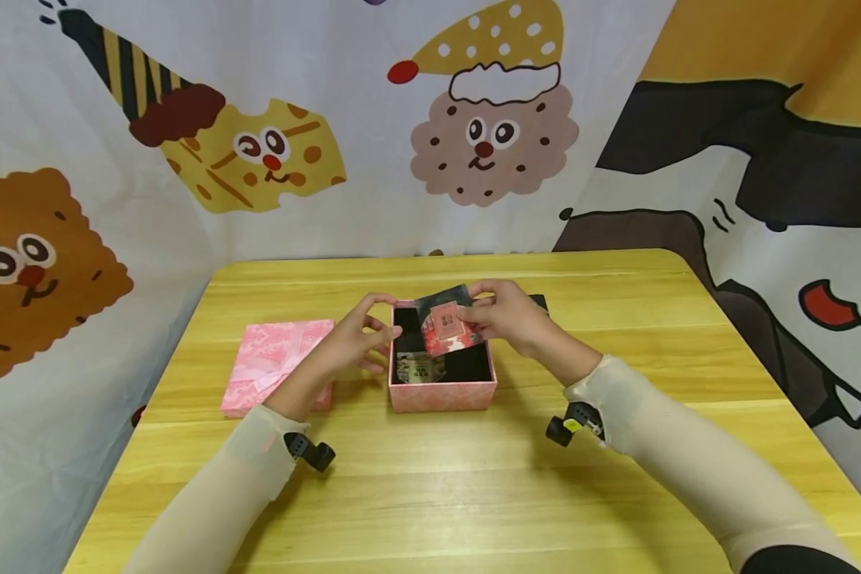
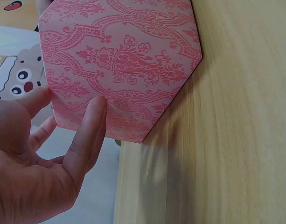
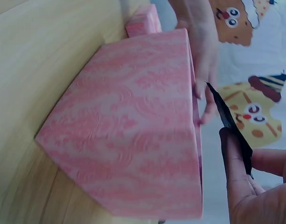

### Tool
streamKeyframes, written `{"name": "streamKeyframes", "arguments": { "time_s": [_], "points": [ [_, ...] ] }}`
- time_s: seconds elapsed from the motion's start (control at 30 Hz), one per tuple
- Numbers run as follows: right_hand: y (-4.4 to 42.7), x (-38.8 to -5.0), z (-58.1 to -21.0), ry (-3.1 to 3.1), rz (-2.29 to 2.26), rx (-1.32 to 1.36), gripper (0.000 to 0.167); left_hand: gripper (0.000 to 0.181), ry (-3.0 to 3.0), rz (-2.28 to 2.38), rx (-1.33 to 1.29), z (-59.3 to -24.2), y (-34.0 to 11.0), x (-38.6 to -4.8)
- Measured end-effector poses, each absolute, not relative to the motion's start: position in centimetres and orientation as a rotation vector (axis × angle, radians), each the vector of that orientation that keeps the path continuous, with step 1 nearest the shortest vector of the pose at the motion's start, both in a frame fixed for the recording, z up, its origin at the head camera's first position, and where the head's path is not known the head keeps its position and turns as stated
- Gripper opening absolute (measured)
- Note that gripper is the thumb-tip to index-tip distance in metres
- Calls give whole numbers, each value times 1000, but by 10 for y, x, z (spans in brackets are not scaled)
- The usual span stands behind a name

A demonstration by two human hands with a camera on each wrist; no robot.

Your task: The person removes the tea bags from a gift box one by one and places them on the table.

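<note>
An open pink patterned box (image 1: 442, 397) with a dark inside stands mid-table. My left hand (image 1: 359, 339) is at its left wall; thumb and fingers hold it near the rim, as the left wrist view shows. Between thumb and fingers, my right hand (image 1: 505, 315) pinches a flat black and red packet (image 1: 446, 323) with a pink label, tilted over the box opening. In the right wrist view this packet (image 3: 231, 123) appears edge-on, thin and dark. Another packet (image 1: 421, 369), brownish with printing, lies inside the box at the front left.
A pink lid (image 1: 276, 363) with a ribbon bow lies on the wooden table (image 1: 430, 494), left of the box. Behind the right hand, a small black item (image 1: 540, 302) is mostly hidden. A cartoon-printed cloth (image 1: 373, 215) hangs beyond the table.
</note>
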State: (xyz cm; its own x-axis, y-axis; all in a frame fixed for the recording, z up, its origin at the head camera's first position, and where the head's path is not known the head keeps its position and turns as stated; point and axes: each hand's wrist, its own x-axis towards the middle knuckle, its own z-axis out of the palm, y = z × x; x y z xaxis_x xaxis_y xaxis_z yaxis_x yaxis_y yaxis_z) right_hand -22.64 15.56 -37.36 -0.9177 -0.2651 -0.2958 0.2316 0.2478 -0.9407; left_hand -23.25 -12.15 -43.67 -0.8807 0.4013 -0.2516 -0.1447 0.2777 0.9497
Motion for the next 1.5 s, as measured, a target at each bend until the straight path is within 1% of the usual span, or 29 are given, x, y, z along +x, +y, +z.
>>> {"name": "streamKeyframes", "arguments": {
  "time_s": [0.37, 0.6, 0.83, 1.27, 1.5],
  "points": [
    [202, -222, -379, 2046, -1855, 62, 22, 54, 2102, 1632, 249, -436, -124, -233],
    [228, -217, -379, 2061, -1859, 81, 29, 52, 2110, 1624, 247, -437, -124, -234],
    [248, -214, -384, 2072, -1852, 128, 23, 52, 2111, 1628, 249, -436, -124, -234],
    [274, -214, -406, 2068, -1806, 243, 23, 51, 2105, 1635, 245, -437, -123, -234],
    [281, -214, -425, 2104, -1720, 257, 27, 51, 2120, 1624, 247, -438, -123, -233]
  ]
}}
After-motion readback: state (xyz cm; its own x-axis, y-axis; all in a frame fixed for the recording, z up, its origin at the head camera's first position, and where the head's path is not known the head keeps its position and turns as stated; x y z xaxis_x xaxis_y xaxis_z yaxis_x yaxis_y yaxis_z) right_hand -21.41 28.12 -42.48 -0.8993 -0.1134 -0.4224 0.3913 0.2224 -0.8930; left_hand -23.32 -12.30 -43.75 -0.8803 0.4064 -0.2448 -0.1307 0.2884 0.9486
